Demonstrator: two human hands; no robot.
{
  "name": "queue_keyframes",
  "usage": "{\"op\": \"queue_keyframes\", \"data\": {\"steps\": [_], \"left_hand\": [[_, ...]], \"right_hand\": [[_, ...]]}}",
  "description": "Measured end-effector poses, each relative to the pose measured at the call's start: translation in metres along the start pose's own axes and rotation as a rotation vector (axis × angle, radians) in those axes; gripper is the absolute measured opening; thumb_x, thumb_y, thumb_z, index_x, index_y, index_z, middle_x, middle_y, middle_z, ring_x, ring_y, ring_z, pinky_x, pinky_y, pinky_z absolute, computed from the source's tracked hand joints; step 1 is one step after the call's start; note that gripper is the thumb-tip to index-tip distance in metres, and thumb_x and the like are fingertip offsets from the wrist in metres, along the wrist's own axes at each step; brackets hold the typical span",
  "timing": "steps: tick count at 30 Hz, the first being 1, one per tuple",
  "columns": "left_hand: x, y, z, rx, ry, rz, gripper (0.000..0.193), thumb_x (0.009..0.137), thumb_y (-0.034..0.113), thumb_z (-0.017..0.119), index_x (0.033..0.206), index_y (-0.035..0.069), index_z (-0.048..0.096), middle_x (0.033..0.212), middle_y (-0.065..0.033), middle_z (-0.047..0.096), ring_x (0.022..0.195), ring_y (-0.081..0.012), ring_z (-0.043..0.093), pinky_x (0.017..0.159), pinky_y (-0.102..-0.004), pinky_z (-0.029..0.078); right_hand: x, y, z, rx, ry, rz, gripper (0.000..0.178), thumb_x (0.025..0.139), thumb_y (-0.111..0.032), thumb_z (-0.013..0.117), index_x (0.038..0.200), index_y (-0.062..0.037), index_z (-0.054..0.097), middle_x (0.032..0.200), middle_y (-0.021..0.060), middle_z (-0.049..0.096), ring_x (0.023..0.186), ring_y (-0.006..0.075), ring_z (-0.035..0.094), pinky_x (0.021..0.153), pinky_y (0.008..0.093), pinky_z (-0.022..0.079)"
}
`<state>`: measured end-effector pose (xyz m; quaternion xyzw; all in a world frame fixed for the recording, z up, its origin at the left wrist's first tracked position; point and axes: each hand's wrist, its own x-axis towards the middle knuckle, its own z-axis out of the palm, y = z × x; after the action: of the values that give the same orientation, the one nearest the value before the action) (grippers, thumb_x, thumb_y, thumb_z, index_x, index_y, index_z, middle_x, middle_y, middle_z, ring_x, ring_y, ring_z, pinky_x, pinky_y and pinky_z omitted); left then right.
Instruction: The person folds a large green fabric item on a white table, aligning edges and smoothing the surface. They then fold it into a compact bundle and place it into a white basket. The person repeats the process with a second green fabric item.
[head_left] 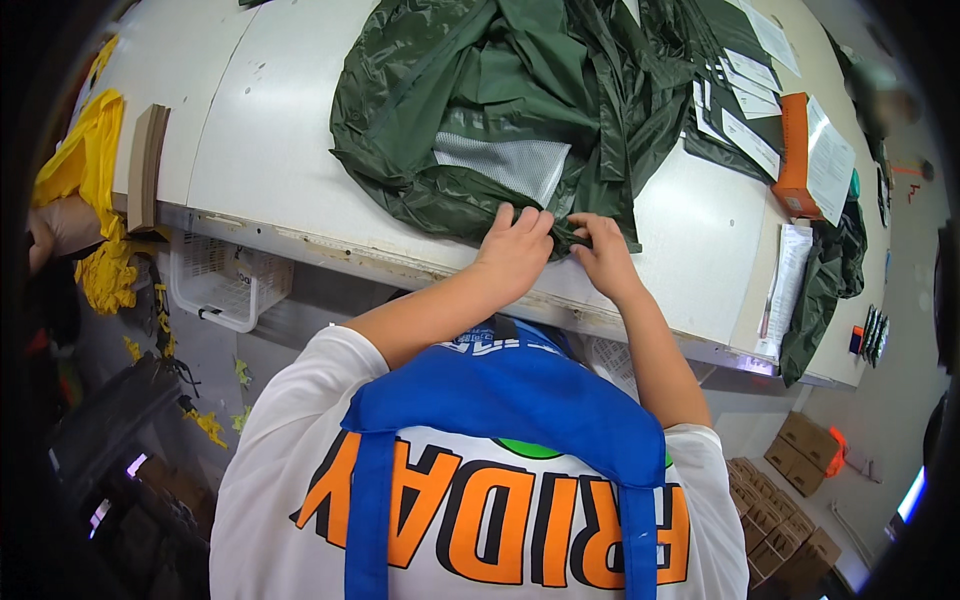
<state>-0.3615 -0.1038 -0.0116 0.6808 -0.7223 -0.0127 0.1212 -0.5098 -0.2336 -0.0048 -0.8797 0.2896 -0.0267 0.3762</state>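
Note:
A dark green garment (pixel 540 70) of thin, shiny fabric lies bunched on the white table, with a pale mesh panel (pixel 500 165) showing in its middle. At the table's near edge my left hand (pixel 517 243) presses on the garment's lower edge, fingers bent over the fabric. Close beside it, my right hand (pixel 603 255) pinches a fold of the same edge between thumb and fingers. The fingertips of both hands are partly tucked into the cloth.
An orange box (pixel 795 150) with papers and green packets stands right on the white table (pixel 270 140). A cardboard piece (pixel 147 165) lies left, near yellow fabric (pixel 85 165) and another person's hand (pixel 65 225). Below are a white basket (pixel 230 290) and cartons (pixel 800 445).

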Motion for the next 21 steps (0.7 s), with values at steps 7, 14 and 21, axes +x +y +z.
{"op": "queue_keyframes", "data": {"steps": [7,14,21], "left_hand": [[-0.001,0.006,-0.004,-0.607,0.057,-0.353,0.009,0.08,0.015,0.06,0.083,0.007,0.06,0.083,-0.0109,0.059,0.083,-0.0313,0.058,0.078,-0.0399,0.046],[-0.006,-0.003,0.005,-0.822,0.11,-0.326,0.014,0.078,0.019,0.064,0.08,0.004,0.065,0.076,-0.0119,0.063,0.079,-0.0332,0.058,0.078,-0.0408,0.045],[-0.008,0.005,-0.016,-0.519,0.172,-0.373,0.008,0.077,0.014,0.063,0.081,0.006,0.066,0.09,-0.0093,0.059,0.088,-0.031,0.055,0.08,-0.0416,0.043]], "right_hand": [[-0.002,-0.015,-0.005,0.507,-0.005,0.261,0.032,0.079,0.005,0.063,0.108,-0.0015,0.049,0.085,0.0084,0.064,0.079,0.0138,0.06,0.076,0.0267,0.046],[-0.01,-0.018,-0.002,0.45,0.055,0.217,0.025,0.074,0.001,0.068,0.096,-0.0052,0.057,0.091,0.0079,0.06,0.089,0.0188,0.06,0.078,0.0304,0.045],[-0.011,-0.04,-0.001,-0.284,0.183,-0.35,0.022,0.067,-0.009,0.073,0.085,-0.0064,0.06,0.099,0.008,0.054,0.101,0.0289,0.05,0.084,0.0404,0.039]]}}
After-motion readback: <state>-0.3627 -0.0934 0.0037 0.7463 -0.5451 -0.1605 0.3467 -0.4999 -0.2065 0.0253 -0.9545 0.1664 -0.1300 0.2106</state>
